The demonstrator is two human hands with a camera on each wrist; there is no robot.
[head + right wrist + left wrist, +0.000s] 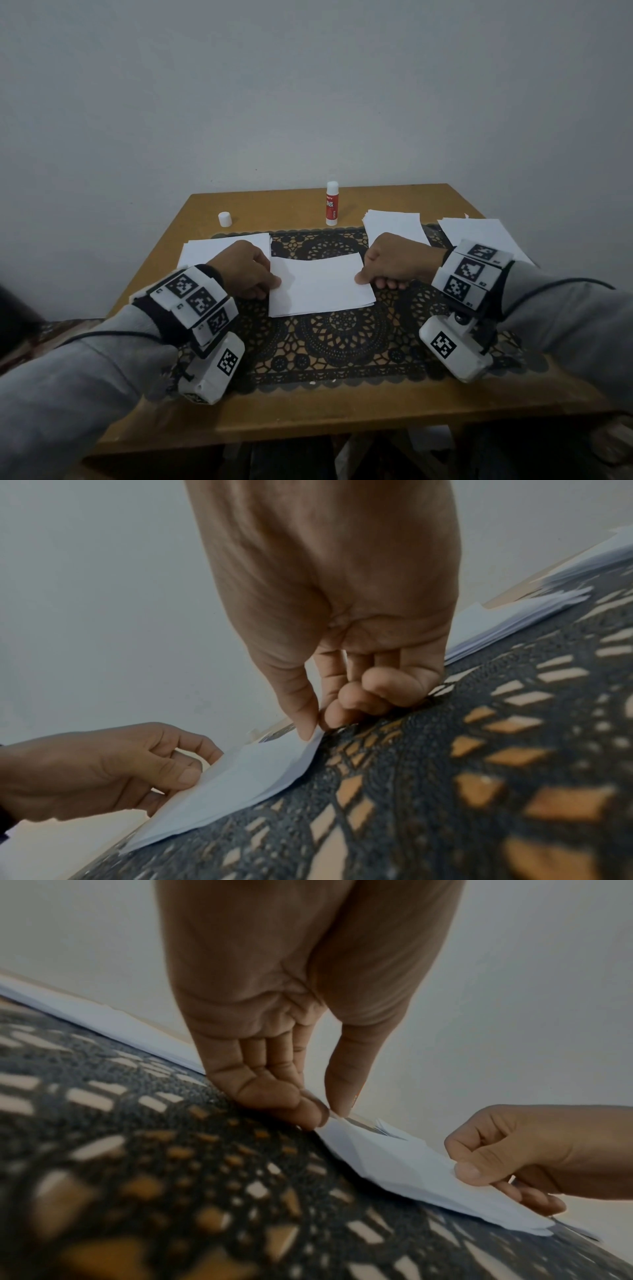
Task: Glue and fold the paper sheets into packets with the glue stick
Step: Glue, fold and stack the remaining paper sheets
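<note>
A folded white paper sheet (320, 286) lies on the black lace mat (342, 342) in the middle of the table. My left hand (253, 274) pinches its left edge between thumb and fingers (308, 1112). My right hand (387, 267) pinches its right edge (311, 731) the same way. The sheet (411, 1172) bows slightly between the two hands (240, 783). The uncapped glue stick (332, 204) stands upright at the back of the table. Its white cap (224, 219) stands apart at the back left.
A stack of white sheets (219, 251) lies behind my left hand. Two more stacks lie at the back right (394, 224) and far right (479, 236). The wooden table (308, 411) stands against a plain grey wall.
</note>
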